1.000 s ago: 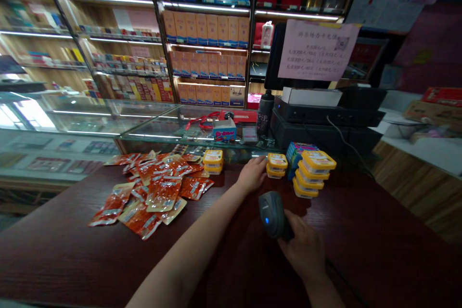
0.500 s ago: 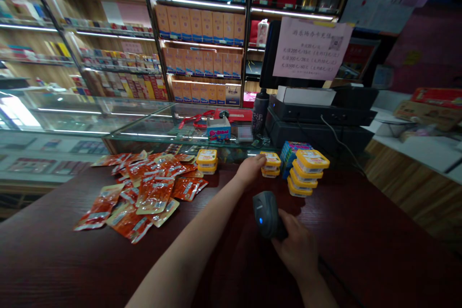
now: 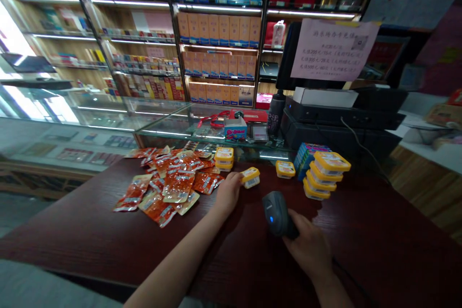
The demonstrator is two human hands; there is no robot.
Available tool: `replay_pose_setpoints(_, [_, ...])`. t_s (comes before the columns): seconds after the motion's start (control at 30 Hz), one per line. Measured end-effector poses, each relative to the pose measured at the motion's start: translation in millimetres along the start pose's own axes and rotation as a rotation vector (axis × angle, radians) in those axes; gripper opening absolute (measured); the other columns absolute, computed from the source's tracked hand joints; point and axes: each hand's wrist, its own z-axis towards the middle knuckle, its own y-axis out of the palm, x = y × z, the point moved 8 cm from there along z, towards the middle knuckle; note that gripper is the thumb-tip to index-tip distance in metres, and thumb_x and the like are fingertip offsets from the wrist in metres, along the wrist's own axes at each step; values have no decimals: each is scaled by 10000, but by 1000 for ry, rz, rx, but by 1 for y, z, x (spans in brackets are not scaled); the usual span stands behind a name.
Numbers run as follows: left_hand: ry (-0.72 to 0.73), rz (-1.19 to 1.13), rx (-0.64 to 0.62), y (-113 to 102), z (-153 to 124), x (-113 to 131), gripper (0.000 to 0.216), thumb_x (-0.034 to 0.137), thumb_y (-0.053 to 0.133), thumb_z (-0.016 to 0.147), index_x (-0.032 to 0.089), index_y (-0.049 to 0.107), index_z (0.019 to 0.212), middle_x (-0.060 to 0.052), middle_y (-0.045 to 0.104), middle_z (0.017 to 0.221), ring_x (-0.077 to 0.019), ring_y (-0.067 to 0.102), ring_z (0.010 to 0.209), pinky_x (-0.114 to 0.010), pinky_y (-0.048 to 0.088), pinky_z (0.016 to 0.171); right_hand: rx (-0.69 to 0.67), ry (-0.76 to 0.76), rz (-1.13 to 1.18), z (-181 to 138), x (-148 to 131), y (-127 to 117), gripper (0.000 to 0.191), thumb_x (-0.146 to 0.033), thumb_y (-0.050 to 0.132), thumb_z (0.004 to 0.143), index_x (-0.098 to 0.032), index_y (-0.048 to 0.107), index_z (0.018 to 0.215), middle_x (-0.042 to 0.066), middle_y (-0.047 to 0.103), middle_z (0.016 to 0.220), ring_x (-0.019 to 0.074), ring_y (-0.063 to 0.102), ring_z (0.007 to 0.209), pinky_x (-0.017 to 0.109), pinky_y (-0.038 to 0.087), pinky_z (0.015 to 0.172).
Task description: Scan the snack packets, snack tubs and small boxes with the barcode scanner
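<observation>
My left hand (image 3: 230, 193) grips a small tub with a yellow lid (image 3: 250, 177) by its left end, tilted so its barcode side shows. In my right hand (image 3: 308, 243) is a dark barcode scanner (image 3: 276, 214) with a blue light, its head close to that tub. A single yellow-lidded tub (image 3: 285, 169) sits on the dark wooden counter (image 3: 231, 260) farther back. Left of my left hand are two stacked tubs (image 3: 224, 158) and a heap of orange-red snack packets (image 3: 178, 185). On the right rises a leaning stack of several yellow-lidded tubs (image 3: 326, 175).
Blue-green boxes (image 3: 308, 156) stand behind the right stack. A glass display case (image 3: 166, 127) borders the counter's back, with a small pink-and-blue box (image 3: 235, 130) on it. A monitor with a paper notice (image 3: 330, 50) stands at back right. The scanner's cord (image 3: 350, 274) runs toward me.
My left hand has taken the upper tub off the middle pair and brought it left and nearer, leaving one tub there. The view has turned slightly left; the scanner stays in my right hand.
</observation>
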Motion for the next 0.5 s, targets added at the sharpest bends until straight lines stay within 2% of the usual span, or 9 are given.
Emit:
replay_pose_setpoints(0.13, [-19, -67, 47, 0, -8, -8, 189, 123, 487, 849, 194, 584, 995, -67, 634, 1029, -183, 611, 937, -308, 496, 841, -92, 109, 158, 5, -6, -5, 412, -217, 585, 754, -241, 566, 1165, 48, 705, 1081, 251, 670, 936, 374, 496, 810])
replay_pose_setpoints(0.3, [-35, -97, 71, 2, -11, -11, 172, 122, 512, 839, 195, 587, 975, -62, 637, 1011, -184, 607, 924, -306, 495, 826, -186, 171, 445, 4, -19, -11, 285, -371, 614, 768, -197, 639, 992, 63, 727, 997, 226, 672, 921, 311, 510, 802])
replay_pose_setpoints(0.5, [-73, -48, 65, 3, -10, -11, 136, 137, 529, 841, 194, 607, 936, -60, 655, 1002, -194, 614, 925, -318, 490, 826, -216, 220, 470, -3, -20, -11, 317, -400, 627, 752, -179, 644, 978, 60, 731, 935, 229, 674, 867, 312, 508, 788])
